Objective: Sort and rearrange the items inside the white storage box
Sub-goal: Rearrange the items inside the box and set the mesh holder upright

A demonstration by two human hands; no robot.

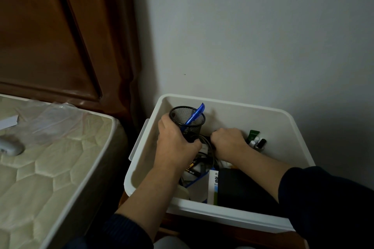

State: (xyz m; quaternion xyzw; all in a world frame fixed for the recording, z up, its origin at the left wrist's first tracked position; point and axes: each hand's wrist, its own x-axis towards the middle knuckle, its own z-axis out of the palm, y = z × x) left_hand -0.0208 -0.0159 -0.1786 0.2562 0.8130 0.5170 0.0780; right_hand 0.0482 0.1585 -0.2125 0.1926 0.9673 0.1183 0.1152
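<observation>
Head view: white plastic storage box (238, 113), open-topped with rounded corners, sits against the pale wall (253, 26) just beside a quilted cream mattress (50, 159) and dark wooden headboard (50, 30). Inside: black wire-mesh pen cup (187, 125), upright at the far left corner, holding a blue pen (195, 115) that leans right; small bottles with a green tube (256, 140) at the far right; tangled grey cables (206, 147) in the middle; a white-and-blue carton (213, 187) and a black pouch (242, 188) near the front wall. Clutter crowds the floor of the box between both forearms. Left hand (176, 143) wraps the mesh cup from its left side, fingers curled round it. Right hand (228, 141) reaches down mid-box, knuckles up, fingers curled closed into the cables; whether it grips one, cannot tell. Dark sleeves pushed up both arms.
</observation>
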